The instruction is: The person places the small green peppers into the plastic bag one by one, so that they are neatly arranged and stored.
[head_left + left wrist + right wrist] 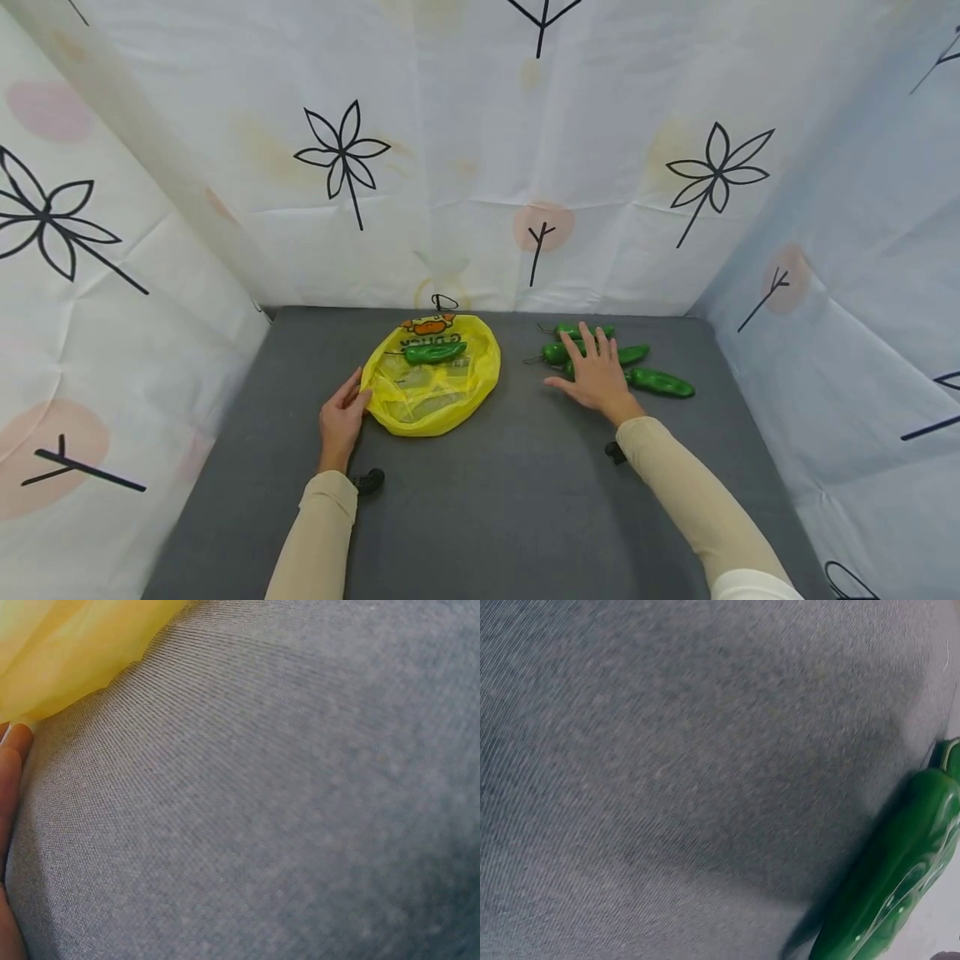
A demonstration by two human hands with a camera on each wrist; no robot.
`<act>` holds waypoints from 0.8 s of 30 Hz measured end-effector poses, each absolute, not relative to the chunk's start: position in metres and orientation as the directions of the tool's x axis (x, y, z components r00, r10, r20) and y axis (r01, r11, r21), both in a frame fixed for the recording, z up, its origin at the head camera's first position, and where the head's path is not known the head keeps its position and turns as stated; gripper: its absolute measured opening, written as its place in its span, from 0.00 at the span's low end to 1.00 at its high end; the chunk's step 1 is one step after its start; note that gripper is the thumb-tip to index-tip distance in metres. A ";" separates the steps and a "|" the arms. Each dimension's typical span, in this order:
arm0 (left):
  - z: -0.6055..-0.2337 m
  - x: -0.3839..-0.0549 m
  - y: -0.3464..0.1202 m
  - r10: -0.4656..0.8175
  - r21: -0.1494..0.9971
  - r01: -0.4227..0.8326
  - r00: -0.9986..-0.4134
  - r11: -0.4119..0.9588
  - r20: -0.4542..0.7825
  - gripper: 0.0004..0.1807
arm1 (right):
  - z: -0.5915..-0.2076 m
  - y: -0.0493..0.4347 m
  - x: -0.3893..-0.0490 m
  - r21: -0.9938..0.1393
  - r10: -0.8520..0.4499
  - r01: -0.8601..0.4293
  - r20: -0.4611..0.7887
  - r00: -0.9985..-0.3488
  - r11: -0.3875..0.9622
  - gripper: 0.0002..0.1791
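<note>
A yellow plastic bag [483,367] with dark printing lies with its mouth spread wide on the dark table. One green pepper [437,352] is within its outline, toward the back. At the bag's left rim, my left hand [343,423] pinches the edge between thumb and fingers; the left wrist view catches a fingertip [21,739] against the yellow plastic [75,652]. My right hand [597,379] is spread over a group of green peppers, with one pepper [660,382] to its right. Contact cannot be made out. The right wrist view shows a glossy pepper [892,870].
The grey tabletop [480,517] extends toward the front. White cloth [465,167] with plant drawings hangs behind the table and along both sides. More green peppers [634,355] lie close together under and around the right hand.
</note>
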State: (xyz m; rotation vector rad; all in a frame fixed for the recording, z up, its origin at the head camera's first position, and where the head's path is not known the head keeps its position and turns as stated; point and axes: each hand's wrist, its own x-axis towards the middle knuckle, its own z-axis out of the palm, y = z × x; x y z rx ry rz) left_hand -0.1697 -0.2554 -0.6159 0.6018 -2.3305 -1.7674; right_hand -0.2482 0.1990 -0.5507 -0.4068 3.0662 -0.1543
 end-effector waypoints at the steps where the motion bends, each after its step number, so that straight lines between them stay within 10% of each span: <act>1: -0.616 -0.170 -0.256 -0.406 0.950 -0.220 -0.906 0.221 -0.115 0.27 | -0.552 0.201 -0.248 -0.102 -0.262 -0.258 -0.027 -0.965 0.961 0.56; 24: -0.614 -0.169 -0.253 -0.416 0.939 -0.239 -0.901 0.247 -0.119 0.27 | -0.553 0.230 -0.241 -0.145 -0.206 -0.198 -0.041 -0.978 0.969 0.54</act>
